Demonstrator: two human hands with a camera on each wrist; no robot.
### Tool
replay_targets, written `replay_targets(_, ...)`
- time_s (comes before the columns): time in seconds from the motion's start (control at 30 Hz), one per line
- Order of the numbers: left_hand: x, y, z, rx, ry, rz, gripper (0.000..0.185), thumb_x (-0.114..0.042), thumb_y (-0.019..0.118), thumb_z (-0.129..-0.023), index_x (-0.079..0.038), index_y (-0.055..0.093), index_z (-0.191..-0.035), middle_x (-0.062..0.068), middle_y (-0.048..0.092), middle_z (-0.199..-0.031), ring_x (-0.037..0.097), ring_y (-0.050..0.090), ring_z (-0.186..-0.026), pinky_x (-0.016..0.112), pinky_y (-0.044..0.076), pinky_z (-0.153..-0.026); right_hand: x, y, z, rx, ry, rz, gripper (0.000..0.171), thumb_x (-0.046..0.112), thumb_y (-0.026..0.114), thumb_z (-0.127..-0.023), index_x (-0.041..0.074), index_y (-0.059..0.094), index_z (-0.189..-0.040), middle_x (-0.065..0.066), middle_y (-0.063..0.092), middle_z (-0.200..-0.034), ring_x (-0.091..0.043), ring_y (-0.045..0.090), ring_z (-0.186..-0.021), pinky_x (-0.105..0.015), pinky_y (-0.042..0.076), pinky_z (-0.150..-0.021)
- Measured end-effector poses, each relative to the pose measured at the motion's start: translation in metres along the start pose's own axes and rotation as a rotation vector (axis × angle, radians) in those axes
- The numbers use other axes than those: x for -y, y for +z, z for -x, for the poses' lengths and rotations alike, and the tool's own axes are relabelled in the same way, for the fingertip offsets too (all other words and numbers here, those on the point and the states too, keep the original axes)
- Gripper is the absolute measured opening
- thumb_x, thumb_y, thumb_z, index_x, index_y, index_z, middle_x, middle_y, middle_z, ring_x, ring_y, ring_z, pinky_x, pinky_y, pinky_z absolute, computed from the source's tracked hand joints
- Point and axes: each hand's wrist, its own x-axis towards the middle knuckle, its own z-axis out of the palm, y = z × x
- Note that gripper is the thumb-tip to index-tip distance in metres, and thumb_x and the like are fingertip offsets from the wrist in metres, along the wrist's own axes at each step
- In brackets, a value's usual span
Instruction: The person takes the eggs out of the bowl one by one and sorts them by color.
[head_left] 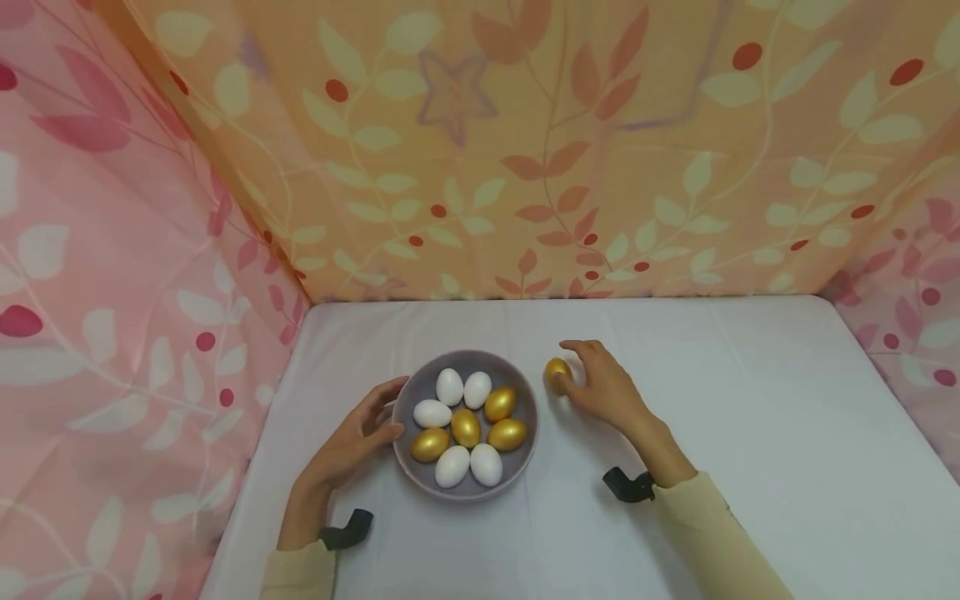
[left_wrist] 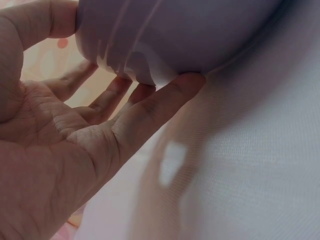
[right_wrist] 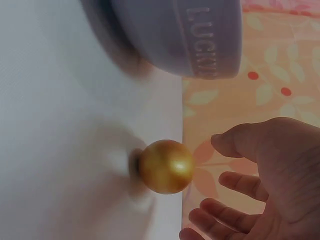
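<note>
A round grey-purple bowl [head_left: 467, 497] stands on the white table, with several white eggs [head_left: 432, 414] and several gold eggs [head_left: 466, 428] inside. At its left side, my left hand [head_left: 352, 437] touches the outer wall with extended fingertips [left_wrist: 187, 82] and thumb. To the right of the bowl, a single gold egg [head_left: 557, 375] rests on the table. My right hand [head_left: 603, 387] reaches round this egg with its fingers spread. In the right wrist view, a gap shows between the egg [right_wrist: 166, 167] and the thumb and fingers.
A white cloth covers the table [head_left: 750, 417]. Behind it hangs an orange leaf-patterned curtain [head_left: 525, 167], with pink patterned cloth [head_left: 112, 333] at the left and right sides. Raised letters mark the bowl's outer wall [right_wrist: 200, 45]. Each wrist carries a black device [head_left: 628, 485].
</note>
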Motion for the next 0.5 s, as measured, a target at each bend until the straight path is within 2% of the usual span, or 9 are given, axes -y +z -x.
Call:
replay_targets(0.1,-0.001,0.001,0.0,-0.002,0.001,-0.003,0.067,-0.008,0.062,-0.103,-0.024,0.036,-0.163,0.009,0.037,-0.169,0.044,0.034,-0.158,0.025,0.045,-0.114,0.003,-0.001,0.0,-0.003,-0.008,-0.006,0.054,0.029,0.072,-0.098,0.005,0.059,-0.145,-0.024,0.06,-0.142,-0.044,0.058,-0.135,-0.065,0.048,-0.11)
replay_targets(0.3,0.0,0.001,-0.001,0.011,0.018,0.015,0.067,-0.005,0.061,-0.104,-0.022,0.035,-0.163,0.012,0.036,-0.169,0.046,0.033,-0.158,0.017,0.044,-0.109,0.004,0.004,0.001,-0.001,-0.004,-0.024,0.052,0.027,0.074,-0.098,0.006,0.061,-0.143,-0.023,0.061,-0.142,-0.043,0.059,-0.135,-0.064,0.048,-0.109)
replay_targets(0.5,0.002,0.001,-0.001,0.008,0.012,0.031,0.067,-0.005,0.061,-0.103,-0.021,0.035,-0.163,0.012,0.035,-0.169,0.046,0.033,-0.157,0.017,0.046,-0.108,0.004,0.013,-0.002,0.02,-0.037,-0.036,0.051,0.027,0.073,-0.098,0.007,0.062,-0.144,-0.023,0.062,-0.139,-0.043,0.061,-0.131,-0.064,0.05,-0.106)
